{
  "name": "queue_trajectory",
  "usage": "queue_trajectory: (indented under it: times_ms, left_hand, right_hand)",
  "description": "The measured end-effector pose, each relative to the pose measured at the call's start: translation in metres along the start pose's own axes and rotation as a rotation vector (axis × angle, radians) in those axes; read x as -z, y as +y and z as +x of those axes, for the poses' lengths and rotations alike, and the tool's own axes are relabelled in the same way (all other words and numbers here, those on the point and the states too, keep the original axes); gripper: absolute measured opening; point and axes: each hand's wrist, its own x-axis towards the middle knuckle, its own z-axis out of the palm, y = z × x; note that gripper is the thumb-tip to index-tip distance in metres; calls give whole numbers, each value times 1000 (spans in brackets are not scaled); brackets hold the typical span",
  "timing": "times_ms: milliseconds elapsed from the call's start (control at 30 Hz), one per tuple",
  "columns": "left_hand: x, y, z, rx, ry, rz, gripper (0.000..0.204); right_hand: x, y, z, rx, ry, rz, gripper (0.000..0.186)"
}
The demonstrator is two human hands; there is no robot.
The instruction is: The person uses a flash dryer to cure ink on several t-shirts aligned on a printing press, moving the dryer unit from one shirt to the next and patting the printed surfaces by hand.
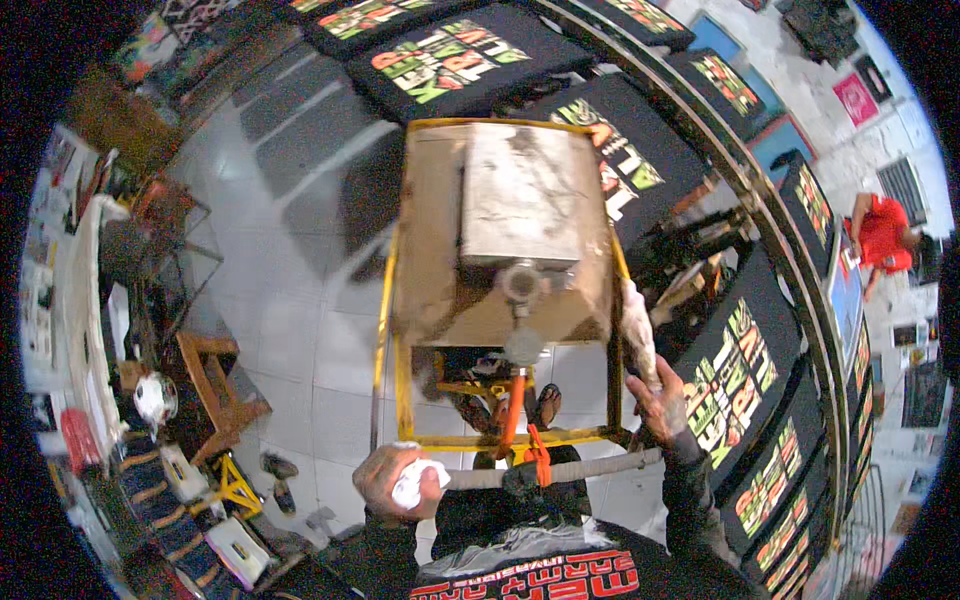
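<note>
Steering the yellow cart [404, 395] in front, it seems, the person [530, 560] clutches a white cloth [418, 484] by the grey bar [595, 467] in the left hand [380, 478], the right hand [664, 407] grasping a pale grip [637, 325]; next probably calls for even two-handed guidance

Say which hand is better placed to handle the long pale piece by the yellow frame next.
The right hand, probably: it's at the pale piece. The left hand is across at the grey bar, with a white wad.
</note>
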Motion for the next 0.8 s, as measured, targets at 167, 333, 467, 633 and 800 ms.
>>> queue_trajectory:
  times_ms: [167,333,467,633,800]
  left_hand:
    - [20,-4,-17,47,26,23,23]
    - [36,-92,-91,187,-140,73,25]
    - [38,-91,-67,78,27,61,27]
    - [42,-84,-8,63,-224,-98,30]
    - [19,-62,35,-285,129,92,33]
  right_hand:
    - [-20,-28,19,16,-61,271,45]
    - [-33,-34,52,166,-120,6,47]
    - [-48,-54,80,290,-108,-32,46]
    - [-46,-76,106,16,-177,146,45]
    - [-43,-96,146,63,-233,108,46]
